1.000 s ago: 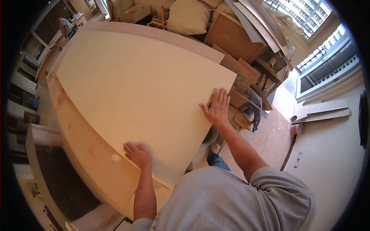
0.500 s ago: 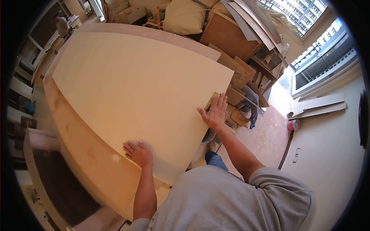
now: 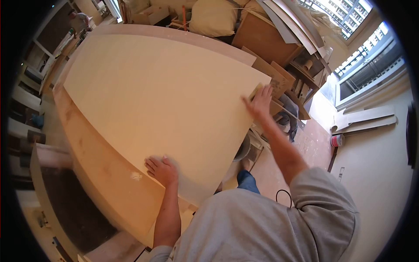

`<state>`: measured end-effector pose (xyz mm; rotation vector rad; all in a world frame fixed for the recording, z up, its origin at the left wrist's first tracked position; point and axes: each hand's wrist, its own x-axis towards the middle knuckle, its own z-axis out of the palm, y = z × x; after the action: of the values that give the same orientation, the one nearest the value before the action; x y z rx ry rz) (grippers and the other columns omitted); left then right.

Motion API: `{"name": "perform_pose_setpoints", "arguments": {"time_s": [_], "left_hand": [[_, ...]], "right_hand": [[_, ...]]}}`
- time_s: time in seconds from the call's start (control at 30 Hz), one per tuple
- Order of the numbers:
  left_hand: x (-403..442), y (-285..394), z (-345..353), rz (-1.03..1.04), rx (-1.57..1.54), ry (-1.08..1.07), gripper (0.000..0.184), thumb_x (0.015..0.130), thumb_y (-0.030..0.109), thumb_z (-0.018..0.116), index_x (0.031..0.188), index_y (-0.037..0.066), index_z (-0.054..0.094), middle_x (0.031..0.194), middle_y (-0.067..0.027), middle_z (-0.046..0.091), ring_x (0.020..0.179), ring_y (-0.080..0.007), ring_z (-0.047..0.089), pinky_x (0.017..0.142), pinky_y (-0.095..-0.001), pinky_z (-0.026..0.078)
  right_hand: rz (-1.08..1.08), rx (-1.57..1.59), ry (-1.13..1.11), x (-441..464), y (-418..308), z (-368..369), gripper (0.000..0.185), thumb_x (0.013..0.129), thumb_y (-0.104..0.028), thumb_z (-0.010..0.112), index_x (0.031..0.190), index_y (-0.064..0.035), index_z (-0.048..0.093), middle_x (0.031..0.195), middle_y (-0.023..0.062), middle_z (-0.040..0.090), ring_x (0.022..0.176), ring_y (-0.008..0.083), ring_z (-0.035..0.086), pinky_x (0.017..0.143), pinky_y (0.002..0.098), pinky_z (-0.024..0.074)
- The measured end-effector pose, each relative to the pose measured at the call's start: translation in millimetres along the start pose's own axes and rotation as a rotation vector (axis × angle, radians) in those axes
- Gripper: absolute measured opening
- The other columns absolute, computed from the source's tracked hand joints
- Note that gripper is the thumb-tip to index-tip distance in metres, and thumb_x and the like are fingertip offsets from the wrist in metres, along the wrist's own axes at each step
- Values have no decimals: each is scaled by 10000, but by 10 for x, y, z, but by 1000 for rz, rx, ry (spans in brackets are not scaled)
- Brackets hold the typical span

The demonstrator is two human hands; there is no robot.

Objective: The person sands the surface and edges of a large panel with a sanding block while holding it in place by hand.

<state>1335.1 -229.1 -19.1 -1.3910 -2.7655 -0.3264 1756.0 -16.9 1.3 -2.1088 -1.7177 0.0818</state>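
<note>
A large pale panel (image 3: 166, 96) lies on a wider brownish board (image 3: 94, 153). My left hand (image 3: 163, 172) rests flat on the panel's near left edge, fingers spread, with nothing in it. At the panel's right edge, close to its far right corner, my right hand (image 3: 262, 105) holds a small yellowish block (image 3: 255, 91) against the surface. Its fingers lie stretched over the block, covering most of it, and the thumb sticks out to the left.
Beyond the panel are a stuffed sack (image 3: 214, 18), wooden offcuts and a brown board (image 3: 266, 37). A bucket (image 3: 242, 148) stands under the right edge. A can (image 3: 336, 140) is near the right wall. At the far left, another person (image 3: 80, 22) is beside a bench.
My right hand has moved up along the panel's right edge with the block, toward the far corner. My left hand has stayed flat in about the same place. The distant person's posture has changed.
</note>
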Motion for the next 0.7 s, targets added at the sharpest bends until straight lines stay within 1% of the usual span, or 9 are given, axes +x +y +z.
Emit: {"name": "perform_pose_setpoints", "arguments": {"time_s": [0.1,0.17,0.27,0.33,0.4,0.47,0.53,0.6,0.7], "left_hand": [[4,35,-28,-3,11,-13,722,1060,457,430,1521,-93,343,1635,-292,284,1534,-453,226,1201,-629,211],[5,11,7,-1,9,-7,725,1060,457,431,1522,-94,339,1636,-292,281,1535,-453,224,1202,-629,210],[3,22,-31,-3,7,-43,726,1060,454,431,1526,-95,334,1638,-291,279,1538,-449,221,1203,-627,212],[10,8,64,3,3,-13,722,1056,446,434,1527,-93,336,1634,-292,286,1536,-449,228,1202,-626,218],[11,-44,77,4,10,4,721,1050,440,439,1525,-93,344,1631,-291,294,1533,-449,236,1202,-624,223],[12,-5,41,4,9,10,721,1041,436,446,1520,-95,358,1629,-289,302,1531,-449,245,1203,-620,227],[-4,-21,82,11,5,33,725,1030,437,458,1511,-98,376,1625,-287,311,1527,-449,254,1201,-619,233],[3,-29,83,-4,2,48,733,1012,439,476,1497,-106,399,1620,-285,320,1523,-446,265,1199,-617,240],[0,1,36,-19,-4,39,720,1009,423,488,1509,-88,396,1631,-268,314,1525,-432,265,1215,-602,227]], "right_hand": [[-72,1,-71,-1266,-493,-26,1167,888,-640,650,1550,173,139,1643,403,38,1541,555,24,1217,667,124],[-108,79,-78,-1871,-708,-86,1124,917,-628,620,1550,169,143,1638,409,54,1537,566,28,1222,645,127],[-71,106,-48,-1660,-638,1,1147,906,-634,636,1556,162,128,1646,399,37,1539,564,19,1200,690,152],[-35,30,-19,-1177,-456,66,1151,910,-667,609,1560,158,138,1657,379,42,1548,542,22,1206,678,166],[48,18,-48,-533,-263,14,1186,884,-713,605,1573,138,150,1664,362,48,1559,514,31,1221,655,164],[83,-67,-29,106,-2,16,1221,863,-772,579,1591,109,152,1687,316,36,1579,454,15,1236,632,150],[170,-74,-116,652,134,-81,1231,858,-807,545,1604,86,144,1706,270,22,1591,408,-9,1249,609,128],[158,-78,-155,862,199,-115,1220,866,-820,517,1613,66,139,1720,232,8,1598,373,-25,1253,599,114],[95,-154,-131,616,40,-149,1196,863,-791,550,1618,49,156,1705,267,63,1593,403,9,1251,600,108]]}}
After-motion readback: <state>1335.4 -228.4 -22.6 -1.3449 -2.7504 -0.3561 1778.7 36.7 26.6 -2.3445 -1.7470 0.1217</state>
